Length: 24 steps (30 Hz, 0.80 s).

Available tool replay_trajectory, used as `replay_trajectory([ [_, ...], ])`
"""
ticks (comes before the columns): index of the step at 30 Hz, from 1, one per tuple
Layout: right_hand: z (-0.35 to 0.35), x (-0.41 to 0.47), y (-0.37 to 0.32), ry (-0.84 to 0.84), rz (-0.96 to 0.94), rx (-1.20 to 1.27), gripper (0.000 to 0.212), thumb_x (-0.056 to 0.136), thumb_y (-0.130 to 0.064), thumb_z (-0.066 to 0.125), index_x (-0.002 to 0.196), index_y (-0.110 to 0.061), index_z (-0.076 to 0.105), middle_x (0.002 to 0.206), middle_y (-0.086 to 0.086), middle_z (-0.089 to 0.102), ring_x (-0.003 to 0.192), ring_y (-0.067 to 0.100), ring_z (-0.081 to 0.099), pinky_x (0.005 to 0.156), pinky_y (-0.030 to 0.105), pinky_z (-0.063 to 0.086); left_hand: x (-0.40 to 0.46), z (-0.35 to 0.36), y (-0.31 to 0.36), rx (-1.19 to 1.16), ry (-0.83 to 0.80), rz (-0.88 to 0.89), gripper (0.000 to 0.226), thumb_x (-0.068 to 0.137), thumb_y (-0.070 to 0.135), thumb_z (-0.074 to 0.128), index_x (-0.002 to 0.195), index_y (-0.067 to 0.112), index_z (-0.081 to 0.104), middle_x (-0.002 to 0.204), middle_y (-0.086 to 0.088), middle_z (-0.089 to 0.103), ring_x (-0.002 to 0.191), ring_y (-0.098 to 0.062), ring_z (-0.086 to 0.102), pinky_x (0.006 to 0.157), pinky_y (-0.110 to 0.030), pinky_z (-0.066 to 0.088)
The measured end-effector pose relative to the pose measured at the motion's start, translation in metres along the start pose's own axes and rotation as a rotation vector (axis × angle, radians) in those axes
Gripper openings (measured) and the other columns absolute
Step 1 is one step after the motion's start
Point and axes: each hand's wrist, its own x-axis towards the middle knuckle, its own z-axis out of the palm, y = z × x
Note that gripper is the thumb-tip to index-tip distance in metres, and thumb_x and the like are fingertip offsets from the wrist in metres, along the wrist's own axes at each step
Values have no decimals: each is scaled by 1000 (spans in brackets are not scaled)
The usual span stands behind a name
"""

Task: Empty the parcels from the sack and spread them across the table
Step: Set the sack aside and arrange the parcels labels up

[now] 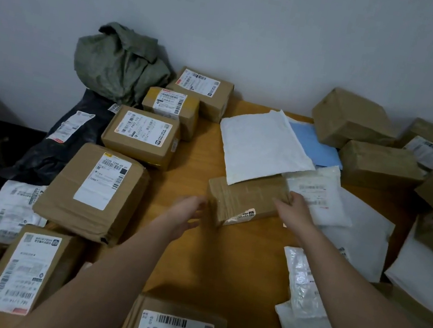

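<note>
Head view: taped brown cardboard parcel (246,201), label on near side, lies mid-table (222,264). Right hand (295,206) apparently grips its far corner; left hand (187,213) open alongside.

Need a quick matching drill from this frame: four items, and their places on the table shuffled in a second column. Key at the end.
Items:
1. green sack
2. blue envelope
3. black bag
4. taped brown box

Places:
A. middle of the table, right hand on its right end
B. far left corner, crumpled against the wall
C. partly under the white padded envelope
D. left edge, in front of the sack, beside the row of labelled boxes

Pairs: 1-B, 2-C, 3-D, 4-A
</note>
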Motion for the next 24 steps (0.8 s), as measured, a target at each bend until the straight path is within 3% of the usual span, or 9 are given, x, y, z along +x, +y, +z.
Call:
replay_trajectory([
  [2, 0, 4, 2, -43, 0, 28, 66, 94, -33, 55, 150, -17, 25, 145, 1, 39, 129, 22, 42, 99, 33, 40, 3, 9, 2, -21, -38, -1, 12, 97, 24, 48, 91, 21, 57, 101, 1, 58, 103, -19, 54, 99, -39, 38],
  [4, 1, 6, 4, -51, -18, 27, 63, 94, -34, 53, 149, -15, 27, 145, 2, 39, 131, 22, 41, 99, 32, 37, 6, 15, -1, -38, -74, -3, 15, 96, 30, 49, 103, 23, 61, 110, 2, 60, 102, -17, 55, 97, -37, 36],
  [7, 2, 6, 2, -50, -44, -105, 56, 97, -35, 48, 147, -13, 35, 144, 6, 43, 125, 21, 45, 91, 30, 38, 7, 11, -6, -4, 18, 33, 35, 94, 38, 49, 119, 15, 59, 118, -4, 62, 99, -19, 59, 85, -33, 40],
  [10, -1, 4, -5, -32, -85, -219, 44, 100, -37, 41, 125, -5, 57, 106, 8, 62, 89, 18, 56, 76, 32, 46, 0, -4, -1, 21, 208, 67, 39, 95, 42, 47, 108, 8, 62, 102, -11, 68, 85, -23, 63, 69, -31, 46],
  [12, -4, 3, -12, -4, -81, -118, 45, 100, -38, 41, 104, 0, 64, 86, 11, 63, 76, 23, 61, 78, 40, 54, -4, -17, 6, -40, 337, 62, 42, 96, 43, 43, 103, 7, 63, 95, -14, 69, 85, -26, 64, 68, -34, 47],
  [16, -1, -3, -18, 26, -112, -90, 44, 100, -36, 39, 107, 0, 63, 95, 16, 65, 85, 27, 62, 83, 42, 52, -5, -36, 8, -90, 448, 24, 42, 97, 40, 39, 107, 6, 62, 99, -13, 66, 87, -27, 61, 70, -36, 48],
  [20, 4, -14, -3, -184, 18, -89, 46, 101, -42, 37, 128, -9, 53, 113, 12, 59, 106, 27, 57, 93, 44, 49, -7, -33, -5, -117, 394, -65, 41, 99, 40, 38, 111, 7, 60, 107, -13, 64, 96, -29, 60, 91, -43, 49],
  [24, 8, -27, 15, -386, 118, -10, 59, 96, -56, 40, 144, -21, 37, 139, 3, 46, 126, 27, 47, 96, 48, 46, -16, -25, -14, -57, 280, -165, 41, 99, 43, 37, 100, 9, 59, 104, -13, 63, 98, -31, 58, 97, -47, 45],
])
